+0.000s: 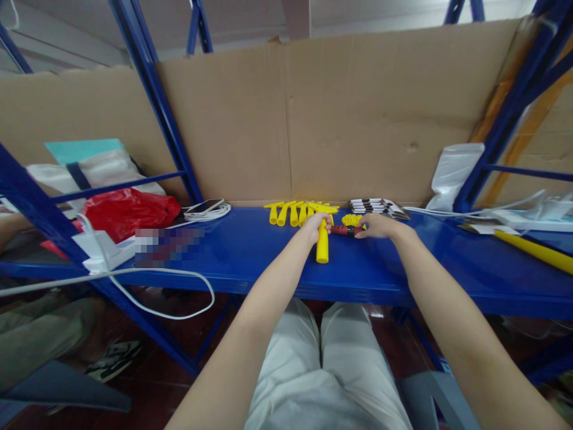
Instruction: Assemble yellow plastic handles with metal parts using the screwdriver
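My left hand (pixel 313 226) is closed round a yellow piece with a hollow-looking cylindrical handle (pixel 322 248), whose wide end points down toward me. In my right hand (pixel 375 226), the fingers grip one end of a dark red and black cylindrical tool (pixel 342 230). This tool lies sideways, its other end close to my left hand; whether it touches the yellow piece I cannot tell. Several similar yellow pieces (pixel 282 214) stand in a row behind my left hand. Just behind the tool is a cluster of small yellow parts (pixel 353 220), partly hidden by my right hand.
Flat black-and-white packets (pixel 378 207) lie at the back of the blue shelf (pixel 250 251). A phone (pixel 205 206), coiled white cable (pixel 219 212) and red bag (pixel 129 212) are left. A yellow bar (pixel 537 251) lies right. Cardboard (pixel 358 119) walls the back. Another person's leg shows lower left.
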Available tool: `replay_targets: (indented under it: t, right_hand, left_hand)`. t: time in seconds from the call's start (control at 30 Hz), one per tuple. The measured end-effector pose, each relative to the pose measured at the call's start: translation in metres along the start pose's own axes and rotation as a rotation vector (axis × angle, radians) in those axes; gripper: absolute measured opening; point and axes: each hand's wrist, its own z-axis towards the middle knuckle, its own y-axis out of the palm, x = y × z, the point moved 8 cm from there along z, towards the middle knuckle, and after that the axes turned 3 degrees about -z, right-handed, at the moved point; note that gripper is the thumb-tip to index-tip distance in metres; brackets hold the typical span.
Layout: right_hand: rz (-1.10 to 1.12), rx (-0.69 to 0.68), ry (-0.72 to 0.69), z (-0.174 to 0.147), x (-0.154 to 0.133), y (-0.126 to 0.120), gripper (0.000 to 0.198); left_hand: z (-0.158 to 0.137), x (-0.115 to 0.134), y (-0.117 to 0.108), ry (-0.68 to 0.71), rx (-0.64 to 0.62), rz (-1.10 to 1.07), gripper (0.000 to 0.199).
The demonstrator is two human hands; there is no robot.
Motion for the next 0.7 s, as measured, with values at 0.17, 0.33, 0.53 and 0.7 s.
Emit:
replay_targets:
  t: [0.17, 0.33, 0.53, 0.7]
  right_hand:
    - [0.127, 0.063, -0.046, 0.001, 0.003, -0.006, 0.029]
    - [0.351, 0.114, -0.065, 0.0, 0.007, -0.013, 0.03]
    - [0.799, 0.259, 0.15, -0.006, 0.025, -0.023, 0.033]
    - [0.941, 0.53, 0.231, -0.013, 0.043, -0.038, 0.042]
  left_hand:
    - [-0.002, 0.002, 0.001, 0.017, -0.005, 0.001, 0.019]
    - [0.0, 0.001, 0.001, 0.012, -0.013, -0.006, 0.02]
    - [0.001, 0.002, 0.002, 0.028, -0.032, -0.028, 0.018]
    - [0.002, 0.003, 0.002, 0.033, -0.033, -0.04, 0.019]
